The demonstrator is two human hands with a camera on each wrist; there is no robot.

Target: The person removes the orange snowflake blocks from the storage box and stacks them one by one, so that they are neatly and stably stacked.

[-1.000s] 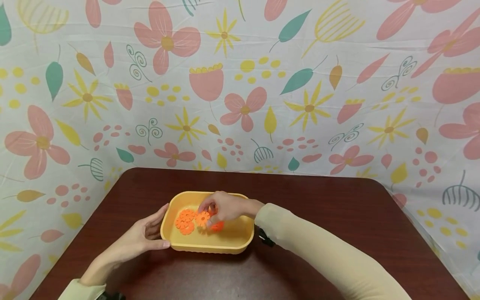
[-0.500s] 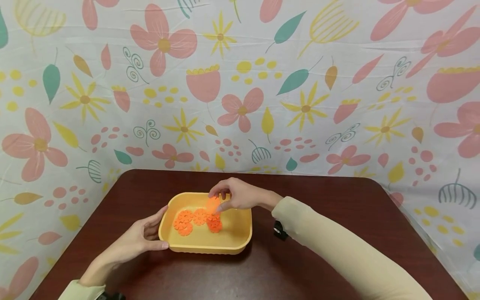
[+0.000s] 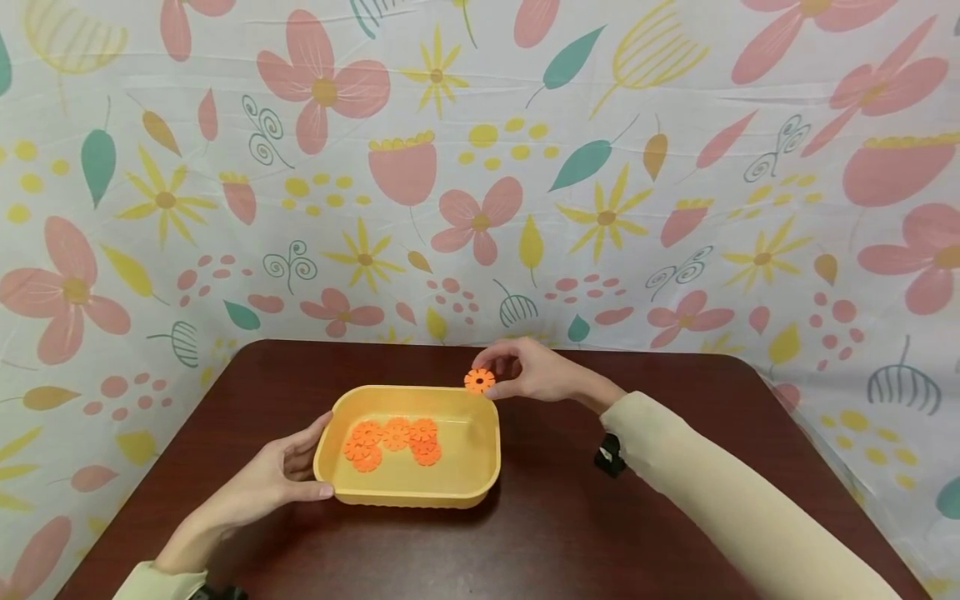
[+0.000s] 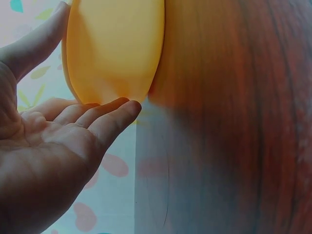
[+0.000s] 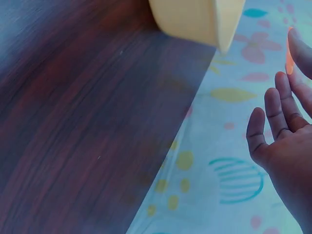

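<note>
A yellow plastic tub (image 3: 408, 497) stands on the table, with several orange flower-shaped notched discs (image 3: 396, 433) lying at its left and middle, some overlapping. My left hand (image 3: 262, 483) rests against the tub's left end, thumb at the near corner and straight fingers along the far side; the left wrist view shows those fingers touching the tub wall (image 4: 114, 48). Thumb and fingertips of my right hand (image 3: 540, 372) pinch one orange flower-shaped disc (image 3: 480, 381) above the tub's far right corner. In the right wrist view that disc (image 5: 289, 53) appears edge-on, beyond the loosely spread other fingers.
The dark brown wooden table (image 3: 637, 467) extends around the tub on all sides. Behind it hangs a white cloth (image 3: 480, 308) printed with flowers and leaves. A black wrist device (image 3: 610, 455) is on the right wrist.
My right hand has lifted one orange disc out of the group in the tub and carried it right and away to the far right rim. The left hand stays at the tub's left end.
</note>
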